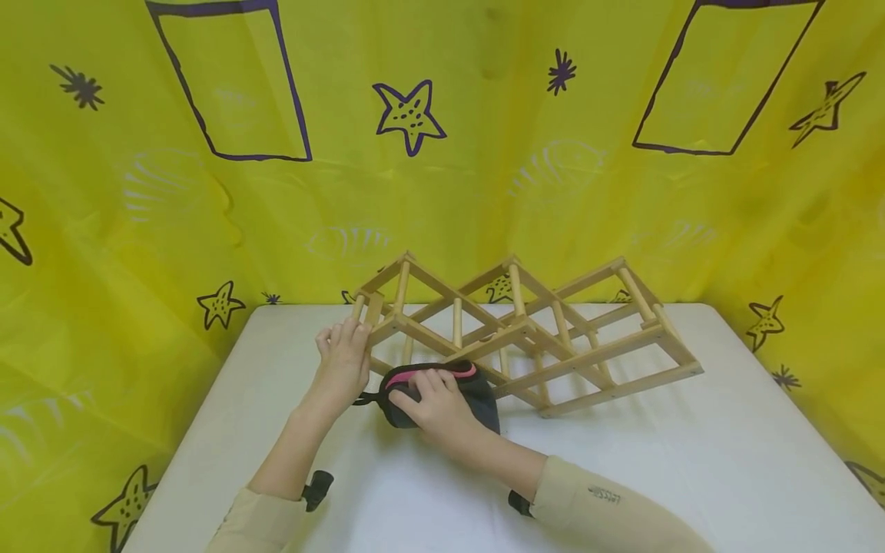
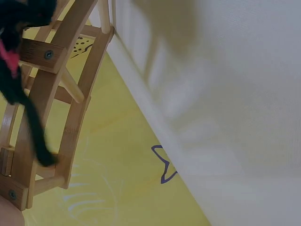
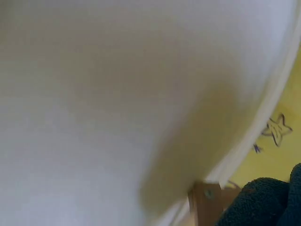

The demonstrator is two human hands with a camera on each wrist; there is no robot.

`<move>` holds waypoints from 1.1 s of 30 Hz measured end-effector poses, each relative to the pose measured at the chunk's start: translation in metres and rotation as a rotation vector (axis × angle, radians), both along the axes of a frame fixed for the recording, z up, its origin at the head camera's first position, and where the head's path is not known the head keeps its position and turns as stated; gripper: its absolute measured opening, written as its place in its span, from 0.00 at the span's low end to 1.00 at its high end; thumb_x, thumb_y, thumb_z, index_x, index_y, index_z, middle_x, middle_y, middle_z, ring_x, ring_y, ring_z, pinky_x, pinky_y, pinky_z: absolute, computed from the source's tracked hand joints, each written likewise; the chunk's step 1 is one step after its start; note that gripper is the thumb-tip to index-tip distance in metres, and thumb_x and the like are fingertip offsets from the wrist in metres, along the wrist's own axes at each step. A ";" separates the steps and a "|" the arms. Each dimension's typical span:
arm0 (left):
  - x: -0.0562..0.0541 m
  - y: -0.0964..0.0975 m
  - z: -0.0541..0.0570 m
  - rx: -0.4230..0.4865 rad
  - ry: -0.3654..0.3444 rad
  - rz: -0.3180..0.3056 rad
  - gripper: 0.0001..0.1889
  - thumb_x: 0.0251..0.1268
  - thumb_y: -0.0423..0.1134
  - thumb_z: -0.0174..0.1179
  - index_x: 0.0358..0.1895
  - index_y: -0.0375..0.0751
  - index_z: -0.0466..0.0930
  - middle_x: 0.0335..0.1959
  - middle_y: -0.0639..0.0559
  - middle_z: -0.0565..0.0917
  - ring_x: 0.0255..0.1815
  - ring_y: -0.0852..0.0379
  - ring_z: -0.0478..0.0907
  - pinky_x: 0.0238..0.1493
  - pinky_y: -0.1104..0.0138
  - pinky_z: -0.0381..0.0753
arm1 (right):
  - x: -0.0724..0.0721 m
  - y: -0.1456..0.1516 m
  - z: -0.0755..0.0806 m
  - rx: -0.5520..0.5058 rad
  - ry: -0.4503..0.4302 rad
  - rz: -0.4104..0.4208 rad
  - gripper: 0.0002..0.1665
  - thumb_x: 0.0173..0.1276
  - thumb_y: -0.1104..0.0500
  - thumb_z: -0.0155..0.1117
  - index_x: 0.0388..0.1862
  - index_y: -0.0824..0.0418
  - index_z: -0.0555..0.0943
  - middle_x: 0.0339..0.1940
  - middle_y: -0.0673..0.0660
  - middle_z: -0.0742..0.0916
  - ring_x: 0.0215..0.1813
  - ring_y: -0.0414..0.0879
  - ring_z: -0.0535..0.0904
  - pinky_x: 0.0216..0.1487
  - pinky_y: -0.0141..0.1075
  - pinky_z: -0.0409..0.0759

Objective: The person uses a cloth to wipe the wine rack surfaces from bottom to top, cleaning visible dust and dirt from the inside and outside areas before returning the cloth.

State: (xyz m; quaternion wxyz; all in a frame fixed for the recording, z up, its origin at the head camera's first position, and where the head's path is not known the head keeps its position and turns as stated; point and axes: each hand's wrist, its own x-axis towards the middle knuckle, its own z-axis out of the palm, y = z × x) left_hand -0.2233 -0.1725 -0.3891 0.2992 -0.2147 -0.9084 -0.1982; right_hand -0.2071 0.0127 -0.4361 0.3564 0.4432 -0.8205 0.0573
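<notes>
A lattice rack of pale wooden slats and dowels (image 1: 518, 289) stands on the white table, tilted. At the rack's left end, my left hand (image 1: 343, 357) grips its wooden end with curled fingers. My right hand (image 1: 439, 407) holds a dark fabric pouch (image 1: 482, 395) with a pink lining by its opening, in front of the rack's left part. A black strap loop (image 1: 366, 399) sticks out from the pouch toward the left hand. In the left wrist view the strap (image 2: 35, 127) hangs before the slats. The right wrist view shows only the pouch's dark cloth (image 3: 256, 202).
The white table (image 1: 622, 476) reaches back to a yellow curtain (image 1: 470, 192) with drawn stars and frames. More curtain hangs at both sides. Dark wrist straps (image 1: 318, 490) show near both sleeves. The rack's right end (image 1: 674, 374) extends over the table's right half.
</notes>
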 end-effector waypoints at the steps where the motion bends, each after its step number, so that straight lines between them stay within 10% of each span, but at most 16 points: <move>1: 0.000 0.000 0.000 -0.001 0.000 -0.001 0.08 0.60 0.24 0.49 0.40 0.35 0.65 0.34 0.45 0.65 0.36 0.45 0.61 0.45 0.48 0.54 | 0.000 -0.003 -0.003 0.010 -0.005 0.004 0.24 0.45 0.65 0.68 0.43 0.49 0.74 0.33 0.53 0.74 0.37 0.46 0.70 0.42 0.40 0.66; 33: 0.001 0.001 0.000 0.003 0.000 0.009 0.10 0.58 0.23 0.49 0.41 0.34 0.65 0.33 0.45 0.64 0.36 0.45 0.60 0.45 0.48 0.54 | 0.000 0.010 0.012 0.043 -0.117 0.042 0.30 0.41 0.68 0.69 0.46 0.51 0.74 0.36 0.54 0.73 0.40 0.47 0.69 0.44 0.40 0.66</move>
